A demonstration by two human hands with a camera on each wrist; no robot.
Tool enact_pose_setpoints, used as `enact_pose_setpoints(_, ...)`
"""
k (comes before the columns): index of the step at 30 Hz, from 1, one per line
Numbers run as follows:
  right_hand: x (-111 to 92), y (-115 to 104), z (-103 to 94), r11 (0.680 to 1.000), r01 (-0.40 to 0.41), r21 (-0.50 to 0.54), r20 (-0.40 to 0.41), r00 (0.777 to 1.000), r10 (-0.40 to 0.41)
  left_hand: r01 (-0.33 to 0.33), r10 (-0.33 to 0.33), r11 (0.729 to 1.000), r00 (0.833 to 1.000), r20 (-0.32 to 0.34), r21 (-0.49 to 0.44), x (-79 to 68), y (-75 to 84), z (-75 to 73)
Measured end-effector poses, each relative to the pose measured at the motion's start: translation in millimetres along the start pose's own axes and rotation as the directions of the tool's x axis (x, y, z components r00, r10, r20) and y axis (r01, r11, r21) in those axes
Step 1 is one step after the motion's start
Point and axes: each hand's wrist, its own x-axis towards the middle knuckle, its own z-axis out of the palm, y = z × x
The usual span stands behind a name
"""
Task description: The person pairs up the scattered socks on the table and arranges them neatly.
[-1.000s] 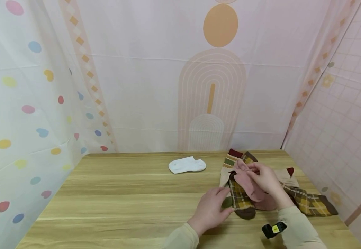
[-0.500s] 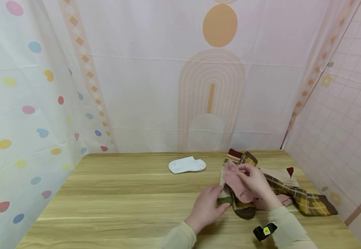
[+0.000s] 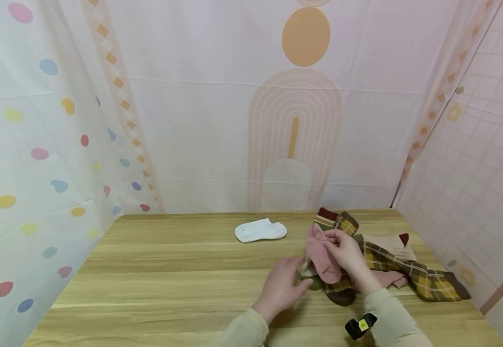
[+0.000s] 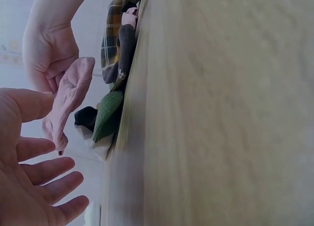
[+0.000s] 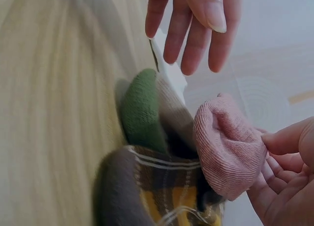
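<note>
My right hand (image 3: 347, 253) pinches a ribbed pink sock (image 3: 322, 260) between thumb and fingers, raised above a pile of socks. Fingers apart and relaxed, my left hand (image 3: 279, 286) is just left of that sock with nothing in its grasp. In the left wrist view a gap shows between its fingers (image 4: 59, 187) and most of the pink sock (image 4: 73, 88). Beneath lie a brown-and-yellow plaid sock (image 5: 167, 184) and a cream sock with a green toe (image 5: 142, 108). Part of the pile is hidden behind my right hand.
A white ankle sock (image 3: 260, 230) lies flat near the table's back edge. Another plaid sock (image 3: 435, 282) stretches right, beside a second pink sock (image 3: 390, 278) and a cream sock with a dark red heel or toe (image 3: 394, 243). Curtains (image 3: 199, 144) hang behind the wooden table (image 3: 156, 284).
My right hand has carried the pink sock leftward, pulling it off the pile and away from the other pink sock. My left hand has shifted slightly left.
</note>
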Motion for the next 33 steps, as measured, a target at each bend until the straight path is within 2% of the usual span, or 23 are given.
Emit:
enact_pose_setpoints(5,0,3,8.6,1.0,-0.015,-0.008,0.018,1.0,0.015,0.007,-0.007,1.0,1.0,0.006,-0.004,-1.7,-1.9,-0.8)
enact_pose_setpoints(14,-2,13,11.2,0.981,0.075,-0.181,0.02,0.997,-0.073,0.027,-0.027,0.998,1.0,0.005,-0.055,-2.2,-1.6,0.0)
enact_pose_setpoints(19,-2,13,5.4,0.968,0.103,-0.228,0.041,0.995,-0.096,0.026,-0.026,0.998,1.0,0.004,-0.064,-2.2,-1.6,0.3)
enact_pose_setpoints(28,8,11,-5.9,0.959,0.169,-0.226,0.038,0.986,-0.164,-0.004,0.005,0.986,1.0,0.005,-0.164,-1.0,6.0,1.8)
enact_pose_setpoints(33,13,8,-11.0,0.955,0.226,-0.194,0.062,0.974,-0.218,0.04,-0.041,0.963,0.999,0.002,-0.268,-3.3,10.8,4.4)
